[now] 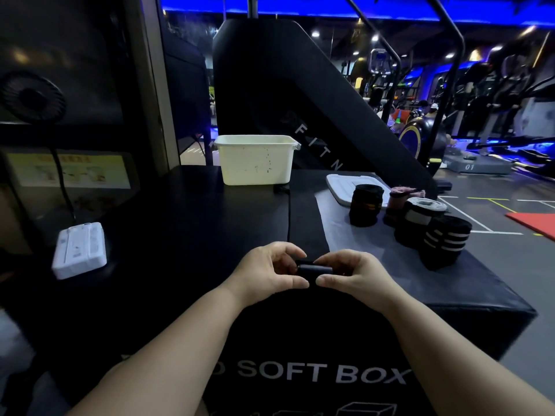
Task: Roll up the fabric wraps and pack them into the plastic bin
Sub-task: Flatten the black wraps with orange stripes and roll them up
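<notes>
Two hands met on one dark wrap [313,269], low on the table [210,223] and straight ahead of the body. Left hand [270,274] and right hand [354,277] each pinched an end of the small roll, thumbs on the near side and fingers curled over the top. The hands nearly touched. It was black cloth on a black top, so I could not tell how much tail lay unrolled.

Step, as judged: rolling, and early in this wrap, since the roll was thin. Four finished rolls [420,223] stood close together ahead and right of the right hand. The bin [255,163] stood well ahead of the hands, slightly left, with its contents hidden from this angle. The lid [339,184] lay flat behind the rolls.

Next move calls for an even pull at both ends so the roll doesn't cone, then a forward carry to the bin.

Edges: the table dropped away just beyond the rolls on the right, and the outermost roll sat near that edge, so a wide right elbow could tip it. A white case [79,250] lay well apart to the left. The way ahead to the bin looked open.
</notes>
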